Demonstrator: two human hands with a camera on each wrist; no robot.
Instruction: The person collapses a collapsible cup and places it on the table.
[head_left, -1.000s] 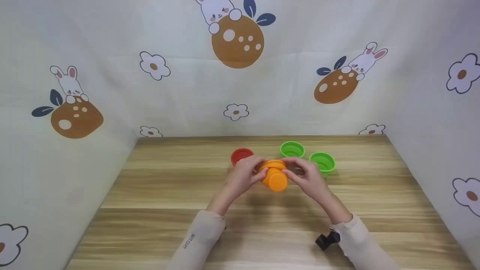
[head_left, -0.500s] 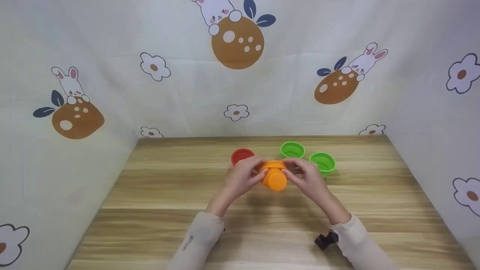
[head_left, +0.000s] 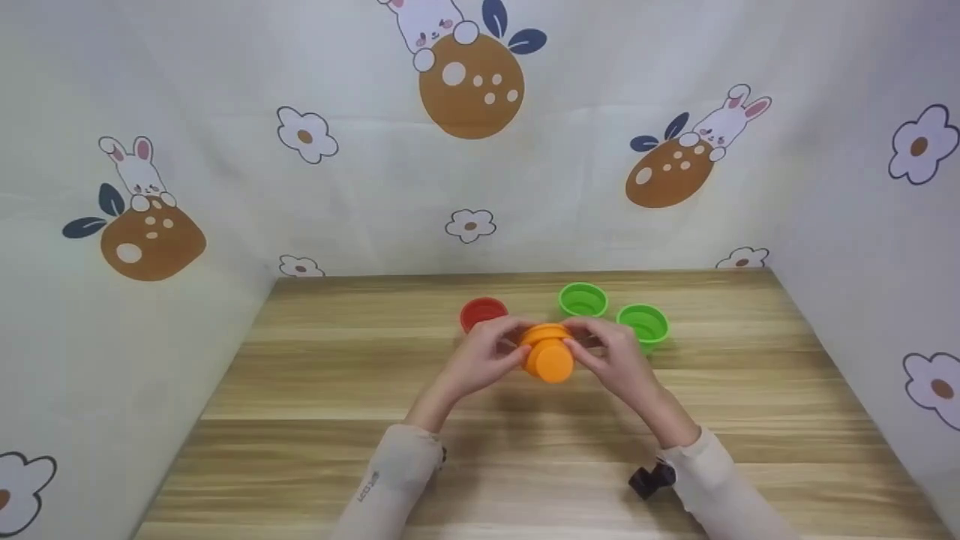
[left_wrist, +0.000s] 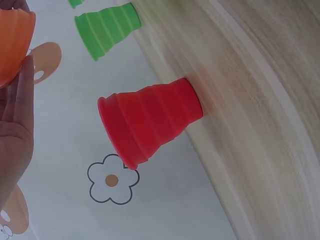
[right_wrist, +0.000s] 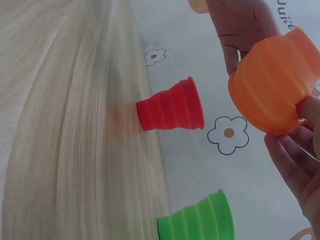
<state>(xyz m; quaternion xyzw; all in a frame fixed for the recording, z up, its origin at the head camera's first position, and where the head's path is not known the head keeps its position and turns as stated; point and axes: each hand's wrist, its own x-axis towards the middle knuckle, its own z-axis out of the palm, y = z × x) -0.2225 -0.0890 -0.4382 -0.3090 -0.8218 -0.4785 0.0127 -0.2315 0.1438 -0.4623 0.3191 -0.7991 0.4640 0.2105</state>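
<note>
Nearest to us, we are seeing two pale sleeves [head_left: 397, 469] reaching in from the bottom edge, the left one bearing small dark lettering, and a black device [head_left: 651, 480] sitting at the right wrist. Beyond the cuffs, both bare forearms are slanting inward until the hands are almost meeting. We are watching the left hand [head_left: 484, 356] and the right hand [head_left: 619, 356] gripping one orange cup [head_left: 553, 363] between them, each pinching a side near the rim, thumbs lying on the near side and fingers reaching round the far side

We are finding that cup in the air above the wooden table [head_left: 337, 382], between the hands. It is tilting, its round flat base facing us and its wider rim pointing away; its walls are narrowing in ribbed steps toward the base

Past the hands, we are seeing a green cup [head_left: 643, 325] standing upright beyond the right hand, a red cup [head_left: 482, 313] standing partly hidden behind the left, and a second green cup [head_left: 583, 300] standing farther back. Behind everything, a pale cloth [head_left: 375, 202] is showing rabbits, brown fruit and flowers
</note>
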